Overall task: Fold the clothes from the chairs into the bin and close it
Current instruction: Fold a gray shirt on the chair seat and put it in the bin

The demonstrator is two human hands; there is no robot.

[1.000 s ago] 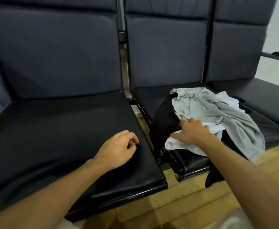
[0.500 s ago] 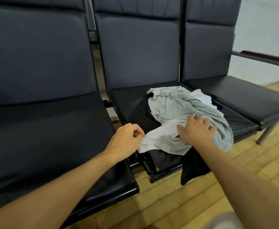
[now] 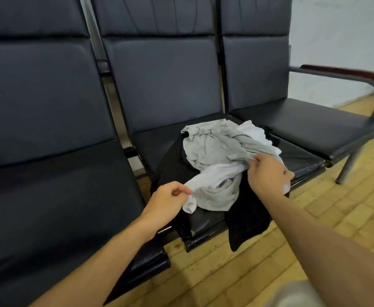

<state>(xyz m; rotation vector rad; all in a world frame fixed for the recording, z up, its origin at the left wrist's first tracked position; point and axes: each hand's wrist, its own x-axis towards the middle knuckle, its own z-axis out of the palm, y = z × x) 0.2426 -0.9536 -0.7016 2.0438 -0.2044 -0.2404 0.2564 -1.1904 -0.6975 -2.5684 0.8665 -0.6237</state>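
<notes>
A heap of clothes lies on the middle chair seat (image 3: 155, 142): a light grey garment (image 3: 212, 147) on top, a white garment (image 3: 217, 173) under it, and a black garment (image 3: 245, 216) beneath that hangs over the seat's front edge. My left hand (image 3: 168, 198) pinches the near corner of the white garment. My right hand (image 3: 268, 173) grips a fold of the grey garment at the heap's right side. No bin is in view.
Three dark padded chairs stand joined in a row; the left seat (image 3: 59, 207) and right seat (image 3: 310, 120) hold nothing. A metal armrest (image 3: 345, 74) ends the row at right. Yellow brick floor (image 3: 237, 273) runs along the front.
My left hand moved from the left seat to the heap and took the white garment's corner. My right hand shifted right from lying flat on the heap to gripping the grey fold.
</notes>
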